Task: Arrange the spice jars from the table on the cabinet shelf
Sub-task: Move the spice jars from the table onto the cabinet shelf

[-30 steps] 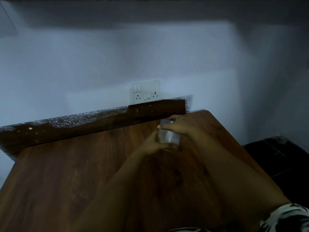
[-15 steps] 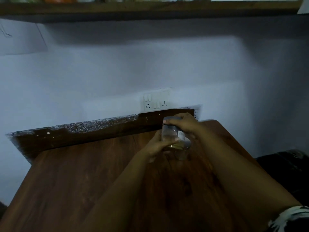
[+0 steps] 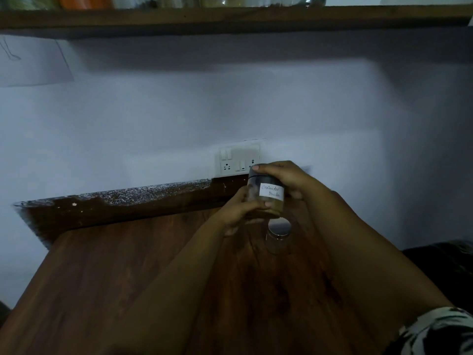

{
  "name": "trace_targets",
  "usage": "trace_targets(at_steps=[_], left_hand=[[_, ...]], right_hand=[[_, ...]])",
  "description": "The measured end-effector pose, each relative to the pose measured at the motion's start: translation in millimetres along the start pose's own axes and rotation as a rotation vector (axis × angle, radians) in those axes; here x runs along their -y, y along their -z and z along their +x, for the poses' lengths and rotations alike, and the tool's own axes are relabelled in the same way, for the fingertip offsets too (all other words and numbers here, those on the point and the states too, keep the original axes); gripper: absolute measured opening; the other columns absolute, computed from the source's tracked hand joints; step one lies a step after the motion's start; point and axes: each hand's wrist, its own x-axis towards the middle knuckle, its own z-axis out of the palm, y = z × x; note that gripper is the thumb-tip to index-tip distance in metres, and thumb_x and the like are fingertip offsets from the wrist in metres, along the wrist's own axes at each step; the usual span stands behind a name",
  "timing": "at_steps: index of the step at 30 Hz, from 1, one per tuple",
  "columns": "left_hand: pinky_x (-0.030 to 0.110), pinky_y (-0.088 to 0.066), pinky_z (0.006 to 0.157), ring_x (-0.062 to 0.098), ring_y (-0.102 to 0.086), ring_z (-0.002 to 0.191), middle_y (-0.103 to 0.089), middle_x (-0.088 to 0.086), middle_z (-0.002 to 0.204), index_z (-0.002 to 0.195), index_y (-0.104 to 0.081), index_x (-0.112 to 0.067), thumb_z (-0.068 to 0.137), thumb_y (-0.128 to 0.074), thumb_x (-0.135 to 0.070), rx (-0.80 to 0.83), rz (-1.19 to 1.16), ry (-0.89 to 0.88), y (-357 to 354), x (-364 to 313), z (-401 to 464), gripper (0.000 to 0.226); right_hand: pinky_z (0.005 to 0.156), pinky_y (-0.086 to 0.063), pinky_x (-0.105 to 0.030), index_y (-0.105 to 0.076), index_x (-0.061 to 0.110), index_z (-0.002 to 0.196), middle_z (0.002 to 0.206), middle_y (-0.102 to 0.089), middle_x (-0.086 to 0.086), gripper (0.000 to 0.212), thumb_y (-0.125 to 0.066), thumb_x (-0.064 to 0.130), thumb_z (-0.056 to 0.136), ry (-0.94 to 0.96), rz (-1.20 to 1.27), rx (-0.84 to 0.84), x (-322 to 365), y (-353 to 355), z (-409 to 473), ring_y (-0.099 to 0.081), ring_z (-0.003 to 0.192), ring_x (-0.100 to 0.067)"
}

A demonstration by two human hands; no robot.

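The counter [image 3: 107,272] is dark, glossy wood with a swirling grain, its far edge against a chipped, speckled brown ledge [image 3: 120,201] under a pale matte wall; a white switch-and-socket plate [image 3: 236,160] sits on that wall; a thick wooden shelf [image 3: 230,17] spans the top of the view, with the bases of blurred jars [image 3: 268,0] just showing on it. The left hand [image 3: 240,213] cups the lower side of a cylindrical clear spice jar [image 3: 266,198], its fingers [image 3: 267,204] wrapped onto the glass; the jar has a dark round lid, tan powder in its lower part and a white handwritten label reading coriander powder. The right hand [image 3: 286,179] clamps the lid from above. A second small clear jar [image 3: 277,238] stands on the counter just below. Against half a second earlier, the held jar is lifted higher, clear of the counter and in front of the socket plate; its label now faces the camera; more of the shelf shows.
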Motion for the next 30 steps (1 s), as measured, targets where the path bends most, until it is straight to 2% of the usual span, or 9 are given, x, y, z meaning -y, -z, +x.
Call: trace_targets(at_steps=[5,9,13,16,19,21,23,25,30], left_hand=[[0.047,-0.052,0.095,0.031,-0.057,0.118,-0.05,0.009,0.133,0.138,-0.03,-0.022,0.064,-0.079,-0.024,-0.021,-0.124,-0.074,-15.8,-14.4,13.0,0.088],[0.043,-0.055,0.091,0.032,-0.057,0.119,-0.052,0.012,0.133,0.139,-0.033,-0.018,0.06,-0.08,-0.028,0.005,-0.197,-0.109,-37.9,-28.3,23.7,0.092],[0.029,-0.053,0.086,0.018,-0.057,0.111,-0.051,0.008,0.132,0.138,-0.026,-0.022,0.073,-0.081,-0.025,-0.086,0.064,-0.156,-69.6,-40.4,33.7,0.085],[0.026,-0.053,0.086,0.015,-0.056,0.108,-0.051,0.002,0.125,0.138,-0.022,-0.029,0.075,-0.081,-0.032,-0.135,0.211,-0.23,-83.5,-56.9,44.2,0.086],[0.043,-0.052,0.097,0.025,-0.058,0.112,-0.052,0.003,0.126,0.135,-0.024,-0.042,0.062,-0.079,-0.052,-0.208,0.267,-0.312,-96.4,-79.4,49.0,0.091],[0.047,-0.05,0.1,0.027,-0.059,0.112,-0.054,0.006,0.126,0.137,-0.024,-0.041,0.067,-0.075,-0.049,-0.257,0.239,-0.388,-107.7,-92.3,52.0,0.087],[0.045,-0.051,0.099,0.026,-0.061,0.112,-0.055,0.009,0.129,0.138,-0.029,-0.037,0.07,-0.073,-0.044,-0.297,0.158,-0.469,-122.4,-104.0,54.5,0.081],[0.04,-0.054,0.096,0.023,-0.062,0.112,-0.055,0.009,0.131,0.139,-0.035,-0.034,0.069,-0.074,-0.044,-0.317,0.107,-0.545,-139.5,-116.7,55.6,0.08],[0.031,-0.054,0.093,0.015,-0.06,0.117,-0.057,0.0,0.13,0.138,-0.046,-0.038,0.064,-0.082,-0.047,-0.347,0.105,-0.745,-175.8,-161.6,51.5,0.083]], right_hand=[[0.088,-0.053,-0.044,-0.071,0.012,0.108,0.105,-0.071,-0.016,0.047,-0.08,0.043,0.073,0.011,0.164,0.006,16.5,24.1,7.3,-0.067,0.096,-0.032],[0.088,-0.053,-0.044,-0.072,0.011,0.108,0.107,-0.072,-0.017,0.053,-0.081,0.045,0.069,0.067,0.195,-0.029,26.2,46.0,5.8,-0.068,0.096,-0.032],[0.073,-0.056,-0.034,-0.072,0.009,0.106,0.102,-0.073,-0.016,0.043,-0.078,0.039,0.076,0.1,0.152,-0.059,35.5,70.6,0.4,-0.069,0.091,-0.03],[0.074,-0.056,-0.037,-0.072,0.009,0.107,0.102,-0.073,-0.015,0.05,-0.079,0.046,0.073,0.104,0.145,-0.095,43.1,90.1,-1.4,-0.069,0.093,-0.031],[0.079,-0.057,-0.041,-0.067,0.015,0.115,0.11,-0.07,-0.015,0.056,-0.07,0.056,0.079,0.134,0.186,-0.074,58.7,110.4,-9.1,-0.067,0.098,-0.03],[0.091,-0.053,-0.048,-0.06,0.022,0.122,0.113,-0.066,-0.01,0.052,-0.059,0.06,0.085,0.159,0.195,-0.021,69.2,124.5,-18.1,-0.063,0.104,-0.03],[0.095,-0.052,-0.05,-0.051,0.027,0.131,0.119,-0.061,-0.007,0.053,-0.053,0.059,0.089,0.184,0.188,0.032,79.7,139.1,-27.1,-0.06,0.11,-0.03],[0.092,-0.054,-0.048,-0.045,0.028,0.137,0.125,-0.058,-0.009,0.057,-0.053,0.056,0.089,0.226,0.19,0.062,93.2,153.3,-36.9,-0.058,0.114,-0.03],[0.086,-0.057,-0.044,-0.046,0.032,0.137,0.127,-0.059,-0.006,0.049,-0.057,0.047,0.092,0.438,0.175,0.07,146.8,187.8,-60.0,-0.059,0.114,-0.029]])
